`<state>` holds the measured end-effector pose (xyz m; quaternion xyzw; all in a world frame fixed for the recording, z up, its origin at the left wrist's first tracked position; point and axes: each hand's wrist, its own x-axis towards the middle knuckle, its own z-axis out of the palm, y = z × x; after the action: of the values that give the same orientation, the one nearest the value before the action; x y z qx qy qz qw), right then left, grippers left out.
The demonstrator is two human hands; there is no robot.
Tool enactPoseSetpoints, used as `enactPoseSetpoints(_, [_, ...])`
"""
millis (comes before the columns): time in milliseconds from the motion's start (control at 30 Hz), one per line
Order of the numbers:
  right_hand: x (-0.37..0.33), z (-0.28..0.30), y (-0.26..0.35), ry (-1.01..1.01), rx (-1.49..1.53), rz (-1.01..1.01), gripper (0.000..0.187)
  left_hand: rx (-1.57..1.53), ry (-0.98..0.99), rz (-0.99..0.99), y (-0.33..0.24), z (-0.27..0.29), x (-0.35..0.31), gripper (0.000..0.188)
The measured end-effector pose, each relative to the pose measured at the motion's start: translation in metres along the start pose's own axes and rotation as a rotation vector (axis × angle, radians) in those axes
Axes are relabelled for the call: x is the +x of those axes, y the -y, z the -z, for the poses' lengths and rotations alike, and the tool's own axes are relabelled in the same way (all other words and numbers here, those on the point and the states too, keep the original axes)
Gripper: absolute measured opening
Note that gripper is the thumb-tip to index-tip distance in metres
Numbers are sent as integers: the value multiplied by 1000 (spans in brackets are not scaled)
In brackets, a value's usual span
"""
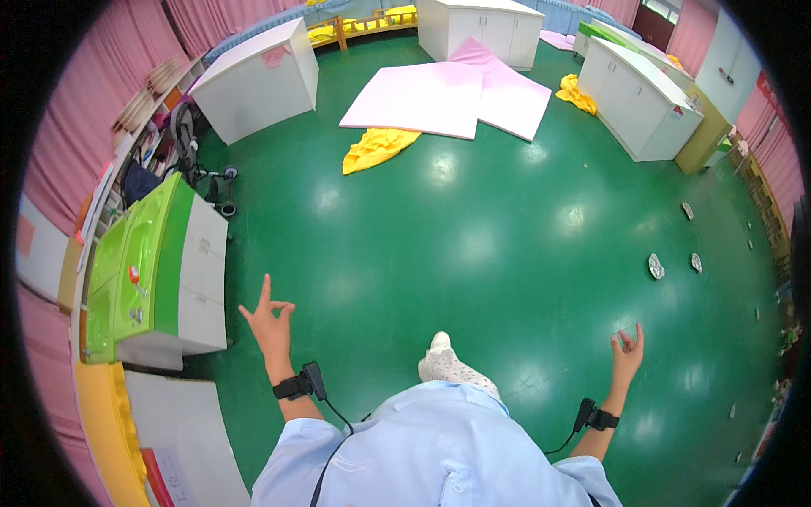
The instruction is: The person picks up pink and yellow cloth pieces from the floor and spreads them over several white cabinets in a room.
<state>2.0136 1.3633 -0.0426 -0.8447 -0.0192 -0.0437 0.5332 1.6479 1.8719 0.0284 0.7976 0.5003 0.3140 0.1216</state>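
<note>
My left hand (271, 328) is raised over the green floor, to the right of a toy kitchen unit (187, 279). Its index and little fingers stretch apart while the thumb and a middle finger come together; nothing shows in it. Out to the right, my right hand (627, 353) also hovers above the floor with one finger extended and others bent, and it appears to hold nothing. Each wrist wears a black strap, such as the left strap (293, 387), with a small device and cable. A white speckled shoe (439, 359) is visible between my arms.
Pink-white mats (414, 97) overlap on the floor ahead, with yellow cloth (378, 150) beside them. White cabinets (638, 97) stand around the far side. At left is a stroller (190, 152). Several small silvery objects (655, 266) lie to the right.
</note>
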Motion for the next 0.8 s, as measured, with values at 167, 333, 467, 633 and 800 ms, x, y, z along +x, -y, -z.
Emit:
enactPoseSetpoints(167, [103,-108,62,27,60,137,66,-14,193,109,-20,-31,119,89])
enactPoseSetpoints(333, [179,-211,125,163,-93,166,65,201,2,134,-29,-81,195,107])
enactPoseSetpoints(467, [235,-282,155,199,-157,170,64,289,54,245,2,-135,250,106])
enactPoseSetpoints(633, [298,-354,183,162,-163,91,58,232,42,130,-1,-202,366,98])
enactPoseSetpoints(800, [356,-408,216,97,-182,90,54,95,98,3,-65,-274,510,80])
